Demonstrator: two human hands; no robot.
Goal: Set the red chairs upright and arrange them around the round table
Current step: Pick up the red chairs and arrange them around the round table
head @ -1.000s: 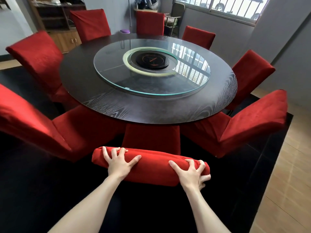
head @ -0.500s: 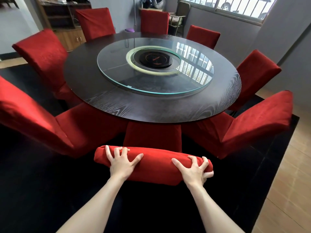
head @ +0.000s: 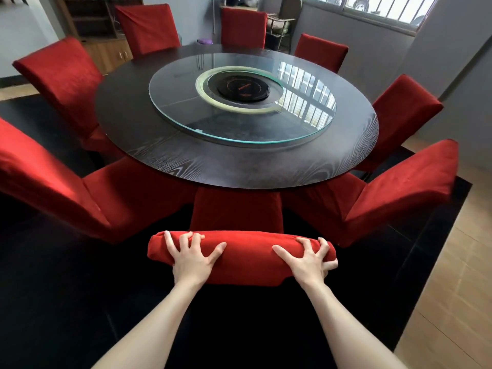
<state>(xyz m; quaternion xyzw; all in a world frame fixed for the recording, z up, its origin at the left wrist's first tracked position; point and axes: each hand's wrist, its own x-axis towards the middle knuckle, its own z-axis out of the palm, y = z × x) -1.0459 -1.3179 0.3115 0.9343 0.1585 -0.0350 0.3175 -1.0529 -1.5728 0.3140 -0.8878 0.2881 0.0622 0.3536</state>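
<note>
Both hands, the left hand (head: 193,258) and right hand (head: 308,259), clamp spread fingers (head: 183,239) over the top of the nearest red chair (head: 239,251), upright with its seat tucked under the round table (head: 239,166). This looks like the final positioning step; next likely a small squaring push, then release, as the other chairs (head: 399,187) already ring the table.

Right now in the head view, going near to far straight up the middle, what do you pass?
Chair back gripped by both hands → that chair's seat → dark table rim → glass turntable → black centre disc → far red chair.
</note>
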